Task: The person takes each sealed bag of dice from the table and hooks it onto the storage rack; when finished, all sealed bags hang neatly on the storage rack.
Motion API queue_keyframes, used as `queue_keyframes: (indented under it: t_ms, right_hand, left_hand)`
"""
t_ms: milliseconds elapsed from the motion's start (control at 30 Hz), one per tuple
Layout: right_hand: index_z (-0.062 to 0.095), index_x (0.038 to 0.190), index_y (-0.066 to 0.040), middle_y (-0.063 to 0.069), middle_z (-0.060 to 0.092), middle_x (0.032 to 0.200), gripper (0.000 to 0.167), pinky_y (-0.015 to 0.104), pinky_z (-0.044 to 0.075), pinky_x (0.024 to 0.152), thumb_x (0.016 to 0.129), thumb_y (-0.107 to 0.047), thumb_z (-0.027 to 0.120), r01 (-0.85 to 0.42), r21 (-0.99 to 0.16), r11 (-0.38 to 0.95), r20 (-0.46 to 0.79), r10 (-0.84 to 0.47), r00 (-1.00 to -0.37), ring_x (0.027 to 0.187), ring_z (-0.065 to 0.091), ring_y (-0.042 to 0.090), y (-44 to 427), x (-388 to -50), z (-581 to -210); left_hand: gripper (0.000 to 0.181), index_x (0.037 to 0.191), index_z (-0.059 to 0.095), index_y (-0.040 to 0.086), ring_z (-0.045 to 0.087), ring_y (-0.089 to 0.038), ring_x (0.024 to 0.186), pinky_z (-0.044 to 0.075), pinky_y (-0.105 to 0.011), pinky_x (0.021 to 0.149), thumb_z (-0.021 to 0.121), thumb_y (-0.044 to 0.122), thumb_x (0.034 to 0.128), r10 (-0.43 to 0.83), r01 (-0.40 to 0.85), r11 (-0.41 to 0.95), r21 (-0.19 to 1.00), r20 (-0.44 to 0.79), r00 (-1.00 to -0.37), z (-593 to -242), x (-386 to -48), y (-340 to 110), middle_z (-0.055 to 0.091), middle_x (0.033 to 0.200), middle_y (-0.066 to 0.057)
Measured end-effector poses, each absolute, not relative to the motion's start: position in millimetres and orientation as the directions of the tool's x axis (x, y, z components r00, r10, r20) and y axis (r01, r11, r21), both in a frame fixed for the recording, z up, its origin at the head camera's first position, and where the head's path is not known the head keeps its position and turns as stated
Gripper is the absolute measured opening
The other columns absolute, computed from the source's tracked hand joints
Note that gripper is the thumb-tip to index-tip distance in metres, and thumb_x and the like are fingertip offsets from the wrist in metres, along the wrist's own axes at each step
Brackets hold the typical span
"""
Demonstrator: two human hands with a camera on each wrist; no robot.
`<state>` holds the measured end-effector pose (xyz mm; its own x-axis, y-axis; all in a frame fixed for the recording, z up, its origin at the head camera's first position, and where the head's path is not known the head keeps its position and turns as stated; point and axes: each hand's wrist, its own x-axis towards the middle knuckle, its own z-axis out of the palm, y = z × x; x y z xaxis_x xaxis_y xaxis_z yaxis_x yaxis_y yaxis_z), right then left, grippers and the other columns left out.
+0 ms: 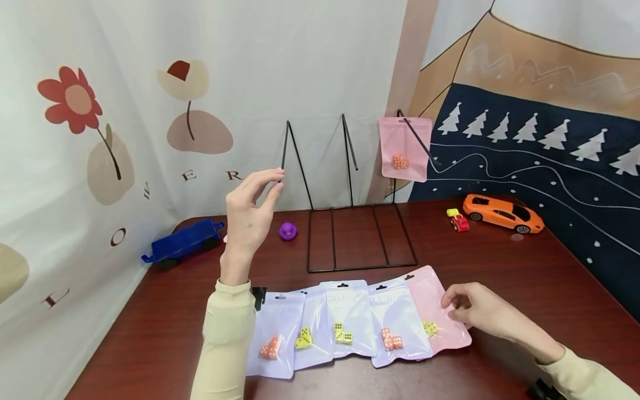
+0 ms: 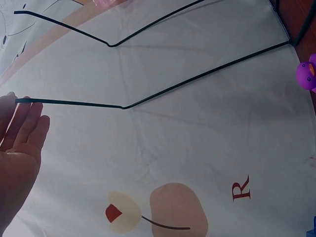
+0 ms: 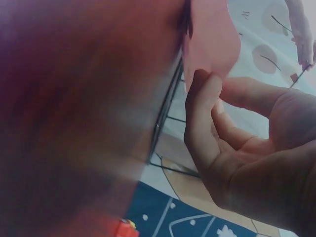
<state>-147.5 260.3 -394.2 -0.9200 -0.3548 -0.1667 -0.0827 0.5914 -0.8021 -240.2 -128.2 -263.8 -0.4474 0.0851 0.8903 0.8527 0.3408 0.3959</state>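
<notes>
A pale printed backdrop (image 1: 320, 61), with flowers and, on dark blue, white fir trees, hangs behind a reddish-brown counter (image 1: 505, 261). On the counter stands a black wire rack (image 1: 362, 268) with three raised prongs. The person's left hand (image 1: 250, 216) is lifted to the left prong, its fingers pinching the tip. The right hand (image 1: 487, 311), low at the right, has its fingers grasping the edge of a pink pouch (image 1: 425, 291), the rightmost in a row in front of the rack. Beside it lie four lilac pouches (image 1: 350, 305). A hanging pink pouch (image 1: 392, 141) is on the right prong. A blue trailer (image 1: 182, 243) sits at left, an orange car (image 1: 502, 214) at back right. Smaller are a red-and-yellow toy (image 1: 459, 222) beside the car, a purple duck (image 1: 287, 231) left of the rack, and orange or yellow dice (image 1: 344, 335) inside the pouches.
</notes>
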Motion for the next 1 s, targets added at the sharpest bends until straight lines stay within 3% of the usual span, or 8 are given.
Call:
queue_keyframes:
  t_ms: [133, 300, 433, 600, 767, 1000]
  right_hand:
    - [0.063, 0.093, -0.007, 0.004, 0.057, 0.084, 0.016, 0.025, 0.044, 0.052, 0.083, 0.006, 0.064, -0.137, -0.716, 0.685, -0.067, -0.263, -0.962, 0.073, 0.051, 0.019, 265, -148, -383]
    - [0.065, 0.093, -0.011, 0.003, 0.063, 0.091, 0.021, 0.024, 0.046, 0.056, 0.081, 0.006, 0.068, -0.246, -0.622, 0.743, 0.143, -0.2, -0.969, 0.074, 0.057, 0.016, 267, -147, -370]
    - [0.066, 0.092, -0.013, 0.001, 0.066, 0.091, 0.024, 0.021, 0.049, 0.059, 0.08, 0.006, 0.071, -0.328, -0.581, 0.745, 0.296, -0.183, -0.938, 0.074, 0.059, 0.012, 266, -146, -363]
    - [0.066, 0.092, -0.013, 0.0, 0.064, 0.082, 0.027, 0.019, 0.039, 0.048, 0.078, 0.009, 0.071, -0.408, -0.577, 0.707, 0.452, -0.139, -0.881, 0.063, 0.052, 0.007, 262, -145, -359]
    - [0.067, 0.098, -0.012, 0.0, 0.056, 0.071, 0.031, 0.023, 0.032, 0.041, 0.079, 0.012, 0.07, -0.441, -0.615, 0.654, 0.538, -0.061, -0.841, 0.054, 0.043, 0.008, 261, -145, -351]
    - [0.068, 0.101, -0.006, 0.002, 0.057, 0.073, 0.03, 0.021, 0.034, 0.044, 0.079, 0.014, 0.067, -0.461, -0.635, 0.621, 0.604, 0.025, -0.797, 0.055, 0.044, 0.008, 258, -148, -339]
  left_hand:
    - [0.011, 0.095, 0.066, -0.011, 0.062, -0.031, 0.1, 0.046, -0.035, 0.096, 0.062, -0.014, 0.0844, 0.089, 0.848, 0.352, 0.396, 0.888, -0.452, -258, -231, -124, 0.065, 0.102, -0.024]
    - [0.012, 0.095, 0.066, -0.011, 0.062, -0.032, 0.101, 0.046, -0.035, 0.096, 0.062, -0.014, 0.0844, 0.09, 0.847, 0.351, 0.4, 0.886, -0.456, -256, -229, -123, 0.065, 0.102, -0.023]
    - [0.013, 0.095, 0.067, -0.009, 0.062, -0.029, 0.101, 0.046, -0.035, 0.095, 0.063, -0.014, 0.0837, 0.074, 0.849, 0.338, 0.407, 0.888, -0.455, -256, -229, -123, 0.066, 0.102, -0.02]
    - [0.015, 0.096, 0.068, -0.007, 0.062, -0.027, 0.102, 0.046, -0.035, 0.095, 0.063, -0.014, 0.0835, 0.071, 0.85, 0.334, 0.408, 0.888, -0.454, -258, -232, -124, 0.067, 0.103, -0.018]
    - [0.012, 0.096, 0.067, -0.009, 0.062, -0.028, 0.101, 0.046, -0.035, 0.096, 0.063, -0.013, 0.0844, 0.086, 0.85, 0.347, 0.397, 0.889, -0.45, -257, -230, -124, 0.066, 0.103, -0.021]
    - [0.012, 0.095, 0.066, -0.01, 0.062, -0.031, 0.099, 0.046, -0.035, 0.095, 0.063, -0.014, 0.0838, 0.086, 0.847, 0.355, 0.396, 0.888, -0.451, -256, -229, -124, 0.066, 0.102, -0.023]
